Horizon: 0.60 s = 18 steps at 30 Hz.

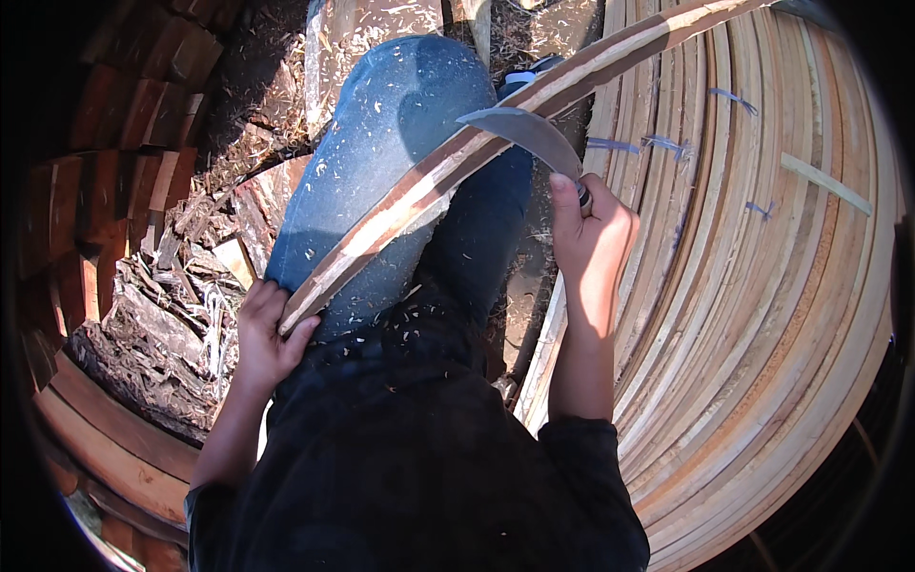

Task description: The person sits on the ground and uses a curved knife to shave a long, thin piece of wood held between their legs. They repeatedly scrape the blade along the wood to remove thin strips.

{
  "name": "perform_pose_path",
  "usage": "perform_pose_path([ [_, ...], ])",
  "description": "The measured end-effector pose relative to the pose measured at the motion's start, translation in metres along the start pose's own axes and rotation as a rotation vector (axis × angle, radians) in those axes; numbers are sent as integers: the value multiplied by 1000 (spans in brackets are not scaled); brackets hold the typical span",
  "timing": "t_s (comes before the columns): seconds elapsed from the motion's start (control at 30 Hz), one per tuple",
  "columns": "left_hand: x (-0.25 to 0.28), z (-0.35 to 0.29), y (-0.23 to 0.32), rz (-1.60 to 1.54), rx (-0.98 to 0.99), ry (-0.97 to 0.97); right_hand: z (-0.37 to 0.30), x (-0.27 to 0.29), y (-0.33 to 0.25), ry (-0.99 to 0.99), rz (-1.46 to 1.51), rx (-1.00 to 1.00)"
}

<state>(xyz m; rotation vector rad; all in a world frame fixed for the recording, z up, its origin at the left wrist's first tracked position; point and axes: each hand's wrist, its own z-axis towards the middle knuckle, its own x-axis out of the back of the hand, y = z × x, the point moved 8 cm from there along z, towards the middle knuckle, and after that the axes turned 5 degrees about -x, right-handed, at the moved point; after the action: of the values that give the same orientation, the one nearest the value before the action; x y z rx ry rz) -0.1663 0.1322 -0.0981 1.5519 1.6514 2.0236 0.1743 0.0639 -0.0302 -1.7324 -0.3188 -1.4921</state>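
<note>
A long, narrow wooden strip [434, 186] lies slantwise over my jeans-clad thigh, from my lap up to the far right. It has pale shaved faces and a brown rough face. Its near end is gripped by my left hand [270, 334], thumb on the side toward me and fingers behind. A curved blade, a sickle-shaped knife [534, 136], crosses the strip just past my knee; its tip reaches over the wood. My right hand [593, 224] is closed around the knife's handle, which is mostly hidden by the fingers. Small wood shavings dot my jeans [381, 124].
Many long pale wooden strips [743, 315] lie side by side on the right, some with purple ties [732, 100]. Stacked brown wood pieces [114, 181] stand on the left. Bark scraps and chips [162, 315] cover the ground beside my left hand.
</note>
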Motion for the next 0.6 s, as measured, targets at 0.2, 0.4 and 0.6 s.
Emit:
perform_pose_path([
  [0.2, 2, 1, 1, 28, 1, 7, 22, 12, 9, 168, -91, 147],
  [0.4, 3, -1, 1, 30, 4, 37, 67, 16, 119, 99, 430, -458],
  [0.6, 3, 0, -4, 2, -25, 52, 55, 95, 174, 267, 184, -324],
])
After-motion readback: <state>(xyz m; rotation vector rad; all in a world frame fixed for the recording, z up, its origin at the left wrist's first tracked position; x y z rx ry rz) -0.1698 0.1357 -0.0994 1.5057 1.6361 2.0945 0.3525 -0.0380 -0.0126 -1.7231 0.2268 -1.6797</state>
